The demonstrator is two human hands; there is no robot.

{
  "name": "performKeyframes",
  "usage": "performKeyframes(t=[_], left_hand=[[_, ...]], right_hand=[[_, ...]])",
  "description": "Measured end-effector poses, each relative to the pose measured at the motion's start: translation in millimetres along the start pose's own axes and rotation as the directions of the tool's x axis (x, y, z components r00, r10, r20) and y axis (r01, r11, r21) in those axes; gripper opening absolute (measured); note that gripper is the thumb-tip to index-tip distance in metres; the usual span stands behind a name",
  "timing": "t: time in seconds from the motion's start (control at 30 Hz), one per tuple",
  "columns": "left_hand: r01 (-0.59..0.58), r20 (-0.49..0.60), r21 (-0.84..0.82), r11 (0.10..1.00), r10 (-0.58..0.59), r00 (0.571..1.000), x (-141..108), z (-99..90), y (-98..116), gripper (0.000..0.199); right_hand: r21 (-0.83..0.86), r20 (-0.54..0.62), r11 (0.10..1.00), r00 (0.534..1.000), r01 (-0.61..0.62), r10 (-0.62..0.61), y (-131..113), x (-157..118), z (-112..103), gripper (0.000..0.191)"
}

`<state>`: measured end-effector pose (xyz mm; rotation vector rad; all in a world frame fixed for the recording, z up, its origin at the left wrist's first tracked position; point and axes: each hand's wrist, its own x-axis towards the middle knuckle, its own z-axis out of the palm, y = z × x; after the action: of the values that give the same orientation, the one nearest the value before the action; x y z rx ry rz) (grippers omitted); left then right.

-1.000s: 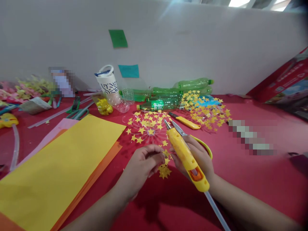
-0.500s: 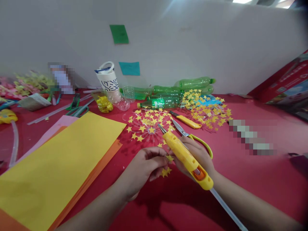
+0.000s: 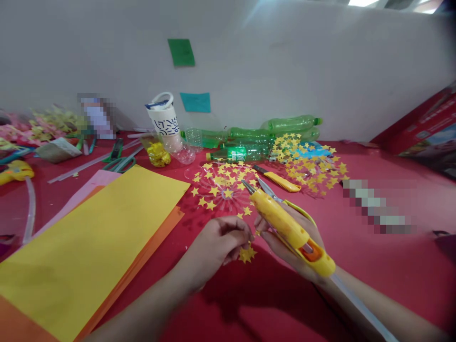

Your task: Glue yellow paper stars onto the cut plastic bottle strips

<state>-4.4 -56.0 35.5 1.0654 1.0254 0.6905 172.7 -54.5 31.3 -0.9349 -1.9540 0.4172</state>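
My right hand (image 3: 302,223) is closed around a yellow hot glue gun (image 3: 281,218), its metal nozzle pointing up and away to the left and a clear glue stick trailing from its back end. A small yellow paper star (image 3: 258,233) shows at that hand's fingertips. Close beside it, my left hand (image 3: 223,240) is closed in a pinch; what lies between its fingers is mostly hidden. Under the left fingertips several yellow stars (image 3: 247,255) lie on the red tabletop. Beyond both hands sits a round clear plastic piece (image 3: 228,203) covered with more stars.
Scissors (image 3: 269,190) and a yellow cutter (image 3: 283,181) lie behind the glue gun. Yellow paper sheets (image 3: 107,228) cover the left side. Green bottles (image 3: 249,135), a white tumbler (image 3: 164,118) and another star-covered piece (image 3: 313,164) stand along the wall. A second glue gun (image 3: 17,172) lies far left.
My right hand has moved slightly right with the glue gun, away from my left hand. The star between the hands now shows less. The whole view has shifted a little.
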Motion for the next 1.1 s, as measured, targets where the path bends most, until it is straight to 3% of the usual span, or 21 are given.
performKeyframes(t=[0.07, 0.17, 0.23, 0.37, 0.5, 0.63, 0.83, 1.1], left_hand=[[-0.094, -0.105, 0.185, 0.978, 0.115, 0.988, -2, -9.8, 3, 0.011], [-0.209, -0.235, 0.489, 0.847, 0.359, 0.903, -6, -27.4, 6, 0.017], [-0.192, -0.251, 0.622, 0.759, 0.425, 0.87, -7, -35.8, 5, 0.022], [-0.17, -0.217, 0.727, 0.665, 0.458, 0.862, -1, -40.0, -6, 0.03], [-0.184, -0.219, 0.671, 0.718, 0.43, 0.876, 4, -39.4, -16, 0.029], [-0.199, -0.221, 0.592, 0.781, 0.394, 0.892, 4, -37.5, -18, 0.021], [-0.141, -0.219, 0.31, 0.94, 0.215, 0.952, 5, -28.1, -15, 0.023], [-0.134, -0.179, 0.169, 0.976, 0.164, 0.97, 8, -31.2, -14, 0.025]], right_hand=[[-0.06, -0.037, 0.998, 0.999, -0.029, 0.026, -1, 1, -2, 0.005], [-0.141, -0.026, 0.99, 1.0, -0.014, 0.01, 2, 4, -4, 0.003], [-0.159, 0.003, 0.987, 1.0, 0.007, -0.007, 6, 6, -4, 0.003], [-0.156, 0.071, 0.985, 0.996, 0.068, -0.057, 13, 9, 3, 0.013], [-0.118, 0.129, 0.989, 0.989, 0.094, -0.078, 15, 10, 16, 0.02], [-0.107, 0.112, 0.993, 0.993, 0.052, -0.04, 16, 10, 27, 0.021], [-0.041, 0.111, 0.999, 0.994, 0.009, -0.004, 16, 13, 39, 0.015], [-0.048, 0.092, 0.999, 0.995, -0.021, 0.025, 20, 11, 45, 0.021]])
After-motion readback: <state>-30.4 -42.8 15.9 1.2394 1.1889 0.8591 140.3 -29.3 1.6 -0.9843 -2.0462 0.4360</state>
